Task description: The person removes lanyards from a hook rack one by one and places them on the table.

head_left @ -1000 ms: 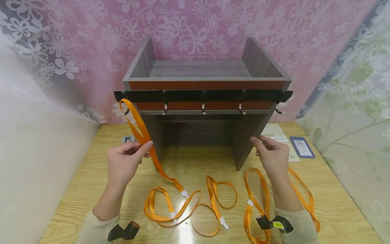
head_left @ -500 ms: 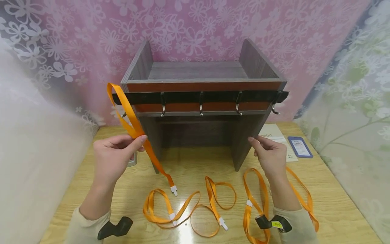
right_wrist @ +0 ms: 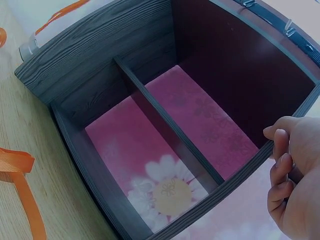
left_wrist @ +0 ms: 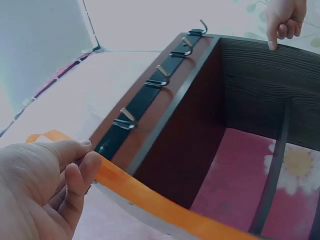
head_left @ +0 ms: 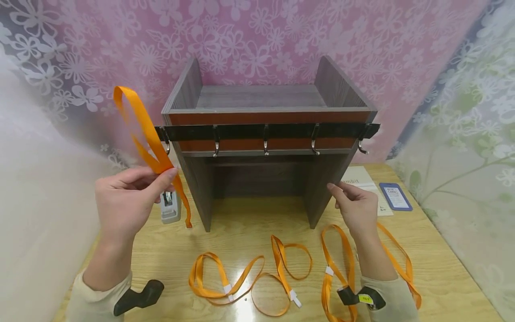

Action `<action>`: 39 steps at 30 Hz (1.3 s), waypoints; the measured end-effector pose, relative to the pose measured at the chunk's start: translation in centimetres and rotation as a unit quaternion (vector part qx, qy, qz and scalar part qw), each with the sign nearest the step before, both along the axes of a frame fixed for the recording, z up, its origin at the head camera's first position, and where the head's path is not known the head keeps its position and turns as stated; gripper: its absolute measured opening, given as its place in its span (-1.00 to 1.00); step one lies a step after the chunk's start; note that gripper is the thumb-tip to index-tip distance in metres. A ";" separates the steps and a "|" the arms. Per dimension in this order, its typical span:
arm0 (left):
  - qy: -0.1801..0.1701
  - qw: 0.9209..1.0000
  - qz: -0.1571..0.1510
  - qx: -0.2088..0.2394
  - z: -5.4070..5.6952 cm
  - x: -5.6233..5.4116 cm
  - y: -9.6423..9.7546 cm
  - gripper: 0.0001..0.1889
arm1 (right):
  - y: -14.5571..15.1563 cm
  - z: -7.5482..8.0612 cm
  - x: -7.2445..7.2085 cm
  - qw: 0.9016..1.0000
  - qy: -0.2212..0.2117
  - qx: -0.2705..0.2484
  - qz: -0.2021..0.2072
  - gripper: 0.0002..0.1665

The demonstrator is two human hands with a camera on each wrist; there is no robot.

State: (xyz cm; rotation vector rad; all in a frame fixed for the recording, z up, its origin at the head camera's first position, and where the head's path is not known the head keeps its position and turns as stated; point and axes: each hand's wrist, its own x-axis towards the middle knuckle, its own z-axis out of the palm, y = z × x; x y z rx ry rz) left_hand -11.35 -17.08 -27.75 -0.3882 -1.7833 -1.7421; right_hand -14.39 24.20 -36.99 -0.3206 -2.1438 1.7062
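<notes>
My left hand (head_left: 124,201) pinches an orange lanyard (head_left: 145,129) between thumb and fingers. The lanyard's loop rises above the hand, left of a grey wooden shelf (head_left: 257,95), and its tail hangs down. In the left wrist view, the orange strap (left_wrist: 150,197) runs off to the lower right. Across the shelf's front is a black rail (head_left: 241,133) with several silver hooks; no strap hangs on them. My right hand (head_left: 358,208) grips the edge of the shelf's right side panel (right_wrist: 240,172), its thumb on the inner face and fingers outside.
Several other orange lanyards (head_left: 217,295) with white clips lie on the wooden table (head_left: 249,214) in front. A grey device (head_left: 170,210) sits left of the shelf. At right lie a blue card holder (head_left: 396,197) and a pale booklet (head_left: 358,175). Walls stand close around.
My left hand has drawn the lanyard left and toward me, so its loop has left the leftmost hook and now stands clear of the rail. The right hand stays on the panel.
</notes>
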 end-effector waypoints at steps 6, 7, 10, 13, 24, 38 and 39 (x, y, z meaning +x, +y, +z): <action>-0.028 1.000 -0.008 0.007 0.7 0.8 -1.2 -0.92 | -0.1 -0.2 -0.1 1.000 0.014 -0.004 -0.005 -0.78; -0.041 0.999 -0.003 0.003 0.8 1.0 -1.4 -0.93 | -0.1 -0.2 -0.1 1.000 0.015 -0.004 -0.005 -0.78; -0.082 0.997 0.000 -0.004 1.2 1.7 -2.3 -0.91 | -0.1 -0.1 -0.1 1.000 0.012 -0.003 -0.005 -0.78; -0.114 0.993 0.016 -0.012 1.4 2.6 -3.2 -0.90 | -0.1 0.0 -0.2 1.000 0.011 -0.007 -0.005 -0.77; -0.160 0.983 0.088 -0.015 0.8 5.8 -6.6 -0.87 | -0.1 -0.1 -0.2 1.000 0.010 -0.010 -0.005 -0.86; -0.007 0.998 0.004 0.057 -1.4 5.9 -11.2 -0.80 | 0.1 -0.6 -0.3 1.000 0.024 -0.001 0.001 -0.80; -0.016 0.999 0.015 0.048 -1.5 6.0 -11.2 -0.79 | 0.2 -0.7 -0.3 1.000 0.025 -0.001 0.001 -0.80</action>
